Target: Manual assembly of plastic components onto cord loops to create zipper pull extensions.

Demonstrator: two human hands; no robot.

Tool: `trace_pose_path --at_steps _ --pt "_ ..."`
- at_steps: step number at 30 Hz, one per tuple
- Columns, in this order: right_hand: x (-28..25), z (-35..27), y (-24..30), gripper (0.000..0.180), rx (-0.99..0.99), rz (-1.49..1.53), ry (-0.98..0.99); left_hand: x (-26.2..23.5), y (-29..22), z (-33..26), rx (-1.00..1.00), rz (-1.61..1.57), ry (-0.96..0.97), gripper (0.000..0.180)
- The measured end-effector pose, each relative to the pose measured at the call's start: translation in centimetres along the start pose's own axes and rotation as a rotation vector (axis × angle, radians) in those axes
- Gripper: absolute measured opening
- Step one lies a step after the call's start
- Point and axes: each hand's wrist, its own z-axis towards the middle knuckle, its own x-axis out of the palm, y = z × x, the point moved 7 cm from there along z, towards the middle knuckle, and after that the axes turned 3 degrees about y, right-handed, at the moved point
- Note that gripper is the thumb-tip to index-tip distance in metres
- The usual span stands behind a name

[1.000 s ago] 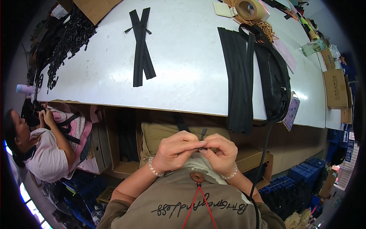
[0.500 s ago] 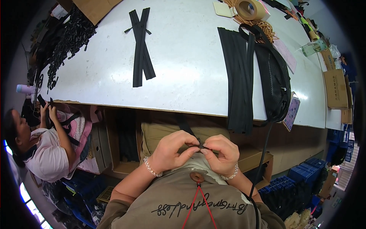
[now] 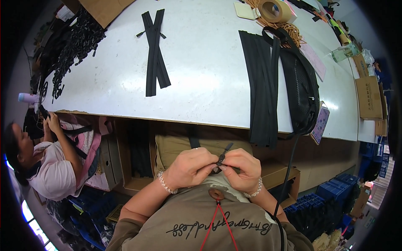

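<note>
across a white table (image 3: 201,83) lie crossed black zippers (image 3: 155,42); just off its near edge, the left hand (image 3: 193,166) and right hand (image 3: 242,167) pinch a small black zipper pull (image 3: 227,149) between them.

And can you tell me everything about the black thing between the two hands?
The black piece looks narrow and dull; its material is hard to tell. A slim tab sticks out, away from the brown shirt and leaning right. The left hand and right hand pinch the piece from both sides, partly hiding it.
</note>
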Motion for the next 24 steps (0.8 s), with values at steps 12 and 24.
trace_pose_path --at_steps 12,24 --pt "1.3 -1.0 -2.4 0.013 0.259 0.444 0.116 0.5 0.0 -0.7 0.121 0.005 -0.018 0.013" --pt "0.6 -0.3 -0.3 0.016 0.047 0.182 0.094 0.6 0.3 -1.0 0.264 0.009 -0.077 0.009"
